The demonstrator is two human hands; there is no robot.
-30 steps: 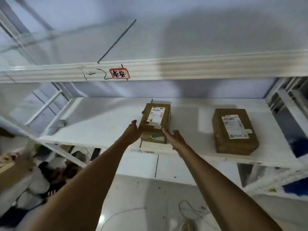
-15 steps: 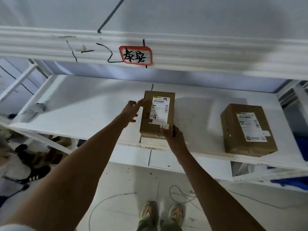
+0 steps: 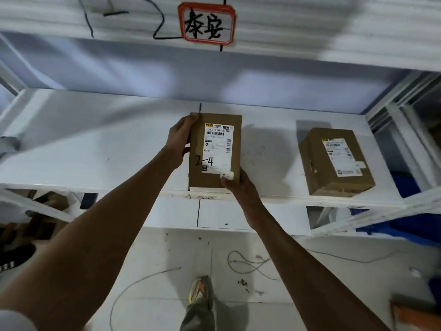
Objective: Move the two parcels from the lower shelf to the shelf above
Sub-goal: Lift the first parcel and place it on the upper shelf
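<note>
Low in the frame both forearms reach up to mid-frame, where the right hand (image 3: 238,185) has slid from the side to the near bottom corner of the left parcel (image 3: 214,151) and the left hand (image 3: 180,142) has climbed its left edge; a second ago the grip was only closing, now it is shut on the box from both sides. The parcel looks barely raised off the lower shelf (image 3: 95,151), so the lift seems begun. Further right the second parcel (image 3: 334,161) sits untouched, and the shelf above (image 3: 310,32) with its red-framed label (image 3: 206,25) spans the top

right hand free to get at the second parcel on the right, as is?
Probably not yet: the right hand is holding the marked parcel together with the left hand. The shelf between it and the other parcel is bare.
</note>
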